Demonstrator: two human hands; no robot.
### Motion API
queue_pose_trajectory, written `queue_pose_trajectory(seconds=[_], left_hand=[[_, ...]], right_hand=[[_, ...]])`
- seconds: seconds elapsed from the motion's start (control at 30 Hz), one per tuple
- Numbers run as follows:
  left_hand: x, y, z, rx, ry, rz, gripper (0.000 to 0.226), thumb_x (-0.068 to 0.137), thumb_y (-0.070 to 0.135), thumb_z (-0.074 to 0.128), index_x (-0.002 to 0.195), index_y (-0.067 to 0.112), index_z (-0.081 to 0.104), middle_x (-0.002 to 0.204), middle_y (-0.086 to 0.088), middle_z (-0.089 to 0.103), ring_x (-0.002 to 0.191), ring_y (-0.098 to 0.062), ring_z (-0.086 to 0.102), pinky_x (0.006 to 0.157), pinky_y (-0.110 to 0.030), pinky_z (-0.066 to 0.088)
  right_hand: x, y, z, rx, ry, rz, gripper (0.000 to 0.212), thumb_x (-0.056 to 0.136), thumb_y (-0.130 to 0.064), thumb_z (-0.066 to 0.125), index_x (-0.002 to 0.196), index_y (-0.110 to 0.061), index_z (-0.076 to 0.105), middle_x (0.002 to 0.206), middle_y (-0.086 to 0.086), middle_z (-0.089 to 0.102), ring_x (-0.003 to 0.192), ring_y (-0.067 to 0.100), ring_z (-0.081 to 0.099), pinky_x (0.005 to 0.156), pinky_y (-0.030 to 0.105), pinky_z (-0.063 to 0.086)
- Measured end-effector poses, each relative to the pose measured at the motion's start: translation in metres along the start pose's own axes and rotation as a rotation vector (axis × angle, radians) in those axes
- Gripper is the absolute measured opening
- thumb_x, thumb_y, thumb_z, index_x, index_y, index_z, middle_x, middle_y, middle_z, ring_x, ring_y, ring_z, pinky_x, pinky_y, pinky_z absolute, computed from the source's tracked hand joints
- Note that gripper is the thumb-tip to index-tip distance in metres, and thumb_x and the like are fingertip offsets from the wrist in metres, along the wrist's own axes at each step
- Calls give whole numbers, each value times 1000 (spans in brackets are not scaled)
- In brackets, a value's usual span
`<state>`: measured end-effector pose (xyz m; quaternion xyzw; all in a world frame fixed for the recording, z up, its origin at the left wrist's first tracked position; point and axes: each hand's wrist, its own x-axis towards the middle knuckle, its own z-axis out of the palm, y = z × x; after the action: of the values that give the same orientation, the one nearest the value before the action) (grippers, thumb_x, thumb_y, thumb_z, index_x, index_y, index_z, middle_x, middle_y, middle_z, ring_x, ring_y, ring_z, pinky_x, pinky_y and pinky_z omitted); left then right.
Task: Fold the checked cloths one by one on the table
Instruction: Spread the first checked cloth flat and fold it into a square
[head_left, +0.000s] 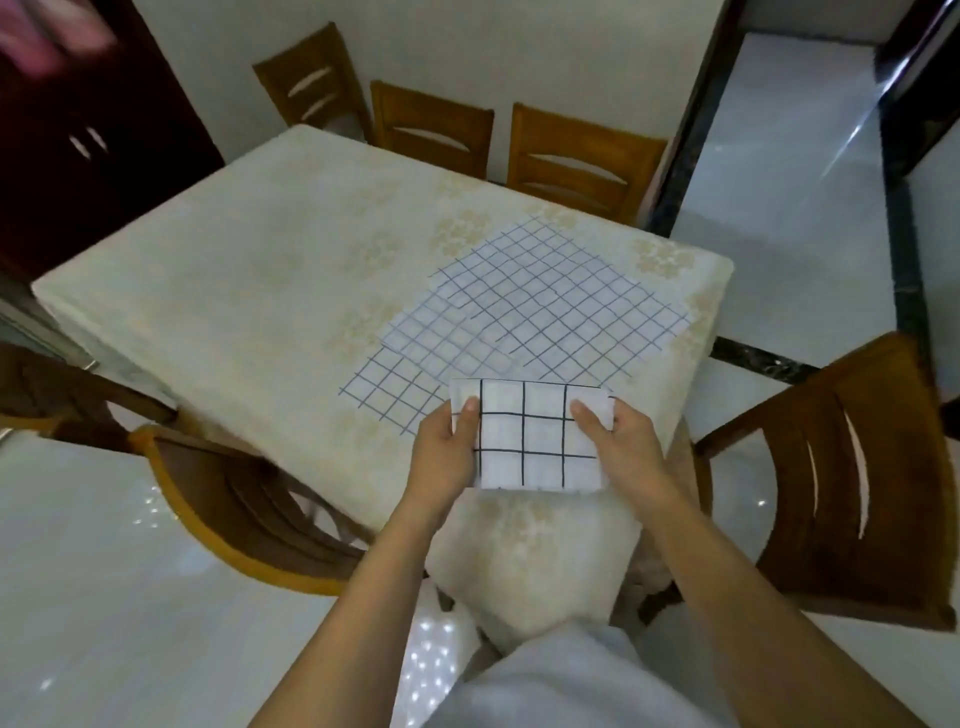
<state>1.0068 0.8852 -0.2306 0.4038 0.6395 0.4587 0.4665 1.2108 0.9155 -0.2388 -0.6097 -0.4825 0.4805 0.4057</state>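
A small folded white cloth with black checks is held above the near corner of the table. My left hand grips its left edge, thumb on top. My right hand grips its right edge, thumb on top as well. Beyond it, several unfolded checked cloths lie flat and overlapping on the table, which wears a cream floral tablecloth.
Wooden chairs ring the table: one at the near left, one at the near right, three along the far side. A dark cabinet stands at the far left. The floor is glossy white tile.
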Motion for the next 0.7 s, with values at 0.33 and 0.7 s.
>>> queue_pose_trajectory(seconds=[0.33,0.7], left_hand=[[-123,-11,-70,334,283,144,26,106,39,46,106,26,69,86,9,73,83,-1,68,71,-32,56],[-174,-4,-144,135,325,139,31,105,45,45,114,28,69,100,5,75,92,-13,72,70,-36,58]], right_hand=[[-101,2,46,77,-101,-112,11,92,-25,69,101,-19,71,93,-11,73,85,-5,68,68,9,50],[-157,-32,105,-19,-247,-148,18,98,-32,57,111,-21,64,98,-6,68,92,8,64,71,18,49]])
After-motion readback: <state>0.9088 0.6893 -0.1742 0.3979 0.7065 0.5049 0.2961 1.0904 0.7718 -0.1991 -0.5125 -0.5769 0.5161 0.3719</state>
